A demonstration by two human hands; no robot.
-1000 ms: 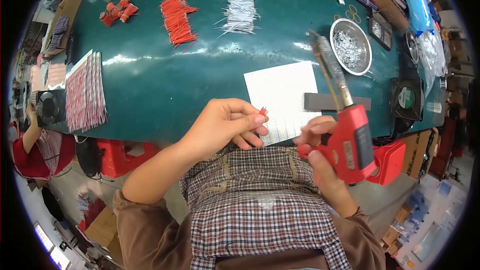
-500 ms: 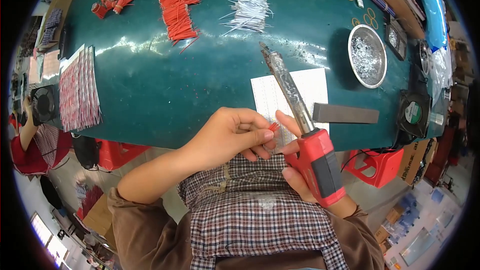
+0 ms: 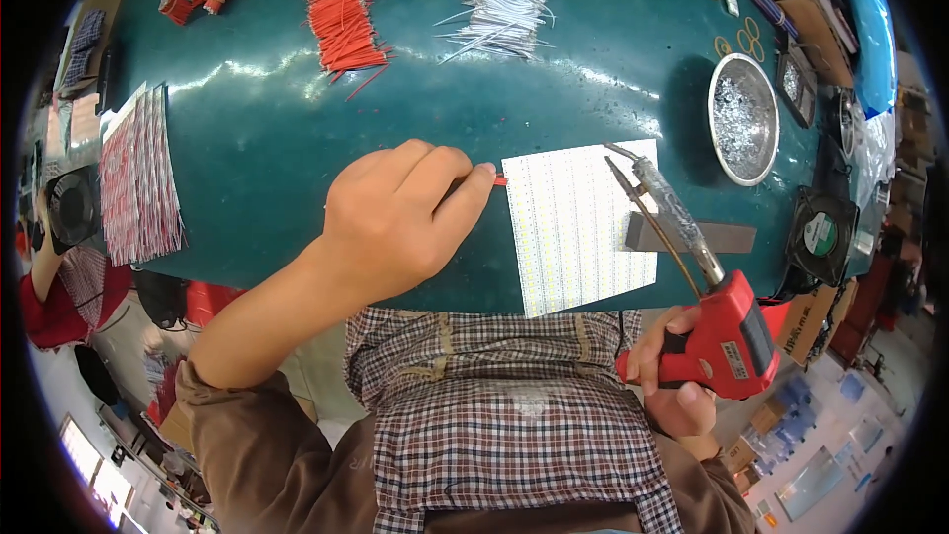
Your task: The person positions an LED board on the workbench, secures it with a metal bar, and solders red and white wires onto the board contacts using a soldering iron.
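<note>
Left grip (image 3: 395, 222): pinching red wires (image 3: 500, 180), mostly hidden, at the white sheet's (image 3: 573, 237) left edge.
Right grip (image 3: 672, 371): round a red soldering gun (image 3: 730, 341), scuffed metal barrel (image 3: 684, 222) partly blocking a grey bar (image 3: 732, 238).
White sheet: flat, dotted, at the desk's (image 3: 247, 168) near edge.
Toward right edge: round metal bowl (image 3: 761, 164), silvery flakes (image 3: 736, 119).
Toward far edge: white wire pile (image 3: 507, 5).
</note>
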